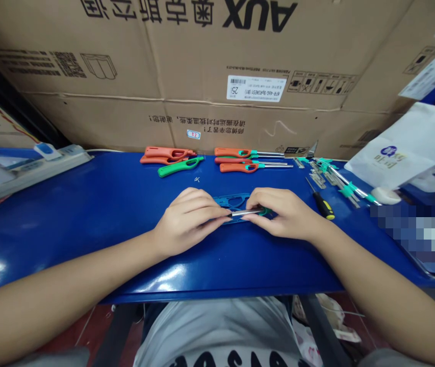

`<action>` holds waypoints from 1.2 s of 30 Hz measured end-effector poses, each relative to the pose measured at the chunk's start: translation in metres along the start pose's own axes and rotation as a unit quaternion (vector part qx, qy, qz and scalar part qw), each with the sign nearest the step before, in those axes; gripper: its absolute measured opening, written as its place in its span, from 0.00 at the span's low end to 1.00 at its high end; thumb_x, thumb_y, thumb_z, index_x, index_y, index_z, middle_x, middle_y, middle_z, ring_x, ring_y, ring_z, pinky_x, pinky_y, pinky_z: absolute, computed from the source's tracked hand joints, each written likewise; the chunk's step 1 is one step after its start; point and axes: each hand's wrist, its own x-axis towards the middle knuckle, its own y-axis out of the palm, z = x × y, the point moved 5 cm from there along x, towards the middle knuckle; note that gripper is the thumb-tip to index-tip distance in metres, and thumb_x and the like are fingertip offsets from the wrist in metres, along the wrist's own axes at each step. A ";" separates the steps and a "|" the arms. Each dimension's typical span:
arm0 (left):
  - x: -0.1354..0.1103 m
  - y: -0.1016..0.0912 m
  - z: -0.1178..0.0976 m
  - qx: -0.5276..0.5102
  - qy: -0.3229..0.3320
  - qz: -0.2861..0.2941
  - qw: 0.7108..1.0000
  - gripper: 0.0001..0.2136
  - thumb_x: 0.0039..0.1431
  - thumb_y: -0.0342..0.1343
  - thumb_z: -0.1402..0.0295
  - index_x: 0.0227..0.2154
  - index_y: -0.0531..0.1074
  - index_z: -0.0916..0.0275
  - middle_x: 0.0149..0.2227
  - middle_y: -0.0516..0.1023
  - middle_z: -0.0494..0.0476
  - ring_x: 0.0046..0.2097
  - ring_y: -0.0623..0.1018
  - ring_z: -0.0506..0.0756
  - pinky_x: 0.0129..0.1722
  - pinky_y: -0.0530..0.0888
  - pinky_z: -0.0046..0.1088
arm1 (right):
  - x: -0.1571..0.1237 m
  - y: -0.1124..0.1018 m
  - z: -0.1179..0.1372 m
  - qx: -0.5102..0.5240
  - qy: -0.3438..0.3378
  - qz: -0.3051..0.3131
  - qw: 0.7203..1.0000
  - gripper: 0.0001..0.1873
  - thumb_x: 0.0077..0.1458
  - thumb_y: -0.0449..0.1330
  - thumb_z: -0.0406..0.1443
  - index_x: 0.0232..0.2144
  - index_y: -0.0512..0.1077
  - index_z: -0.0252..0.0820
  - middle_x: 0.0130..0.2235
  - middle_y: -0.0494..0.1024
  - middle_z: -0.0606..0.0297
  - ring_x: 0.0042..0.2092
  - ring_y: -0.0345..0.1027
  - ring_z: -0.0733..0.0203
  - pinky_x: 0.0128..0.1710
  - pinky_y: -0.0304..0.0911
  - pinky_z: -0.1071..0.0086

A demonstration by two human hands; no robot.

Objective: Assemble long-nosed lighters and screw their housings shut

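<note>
Between my two hands is a slim metal lighter tube (240,212), held level just above the table. My left hand (190,220) is closed, its fingertips pinching the dark left end. My right hand (284,211) grips the other end, where a bit of teal plastic shows beside the fingers. Right behind and under the tube lie blue lighter casing halves (236,200), partly covered by my fingers. Whatever lies inside my curled fingers is hidden.
Along the back of the blue table (98,214) lie orange casings (167,154), a green casing (179,166) and orange lighters with metal tubes (236,167). At right are a screwdriver (322,205), teal-and-metal lighter parts (341,181) and a white bag (397,148). A large carton (194,76) stands behind.
</note>
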 end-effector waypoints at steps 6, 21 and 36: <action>0.000 -0.003 -0.004 0.017 0.035 -0.006 0.999 0.08 0.61 0.63 0.73 0.43 0.76 0.61 0.36 0.84 0.55 0.36 0.82 0.53 0.40 0.76 0.32 | -0.002 -0.002 0.004 -0.008 -0.015 -0.019 1.000 0.06 0.64 0.60 0.38 0.36 0.70 0.41 0.34 0.76 0.64 0.35 0.68 0.64 0.35 0.62 0.70; -0.001 0.001 0.002 0.031 -0.010 -0.007 0.999 0.06 0.60 0.65 0.72 0.41 0.78 0.64 0.33 0.84 0.56 0.34 0.82 0.53 0.39 0.75 0.31 | -0.001 -0.003 0.007 -0.075 -0.044 -0.051 0.995 0.06 0.65 0.59 0.37 0.37 0.70 0.41 0.34 0.78 0.62 0.35 0.71 0.62 0.35 0.63 0.69; -0.001 0.012 0.010 -0.062 -0.118 0.031 0.991 0.05 0.63 0.61 0.70 0.39 0.80 0.62 0.35 0.85 0.56 0.36 0.82 0.53 0.39 0.76 0.30 | -0.001 0.000 0.008 -0.141 -0.071 -0.037 0.987 0.07 0.67 0.56 0.37 0.38 0.71 0.40 0.35 0.79 0.60 0.36 0.71 0.60 0.35 0.63 0.68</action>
